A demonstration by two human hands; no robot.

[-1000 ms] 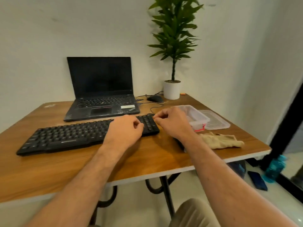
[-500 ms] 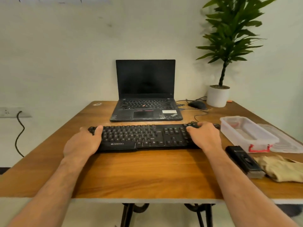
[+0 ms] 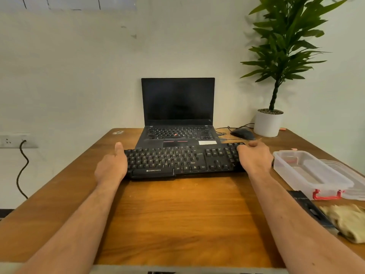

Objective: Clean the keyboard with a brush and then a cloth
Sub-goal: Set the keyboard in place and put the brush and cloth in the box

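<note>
A black keyboard (image 3: 177,161) lies across the middle of the wooden table (image 3: 177,214), just in front of the laptop. My left hand (image 3: 111,167) grips its left end, thumb up. My right hand (image 3: 254,158) grips its right end, covering the number pad's edge. A black brush (image 3: 310,209) lies at the right, partly behind my right forearm. Beside it on the right is a crumpled beige cloth (image 3: 347,220).
An open black laptop (image 3: 177,115) stands behind the keyboard. A mouse (image 3: 243,133) with its cable and a potted plant (image 3: 268,123) are at the back right. A clear plastic box (image 3: 308,173) with its lid sits on the right. A wall socket (image 3: 11,140) is at the left.
Both hands have gone from the keyboard's right end to one end each. The keyboard now lies square in front of the laptop, a little farther back. The camera has turned left.
</note>
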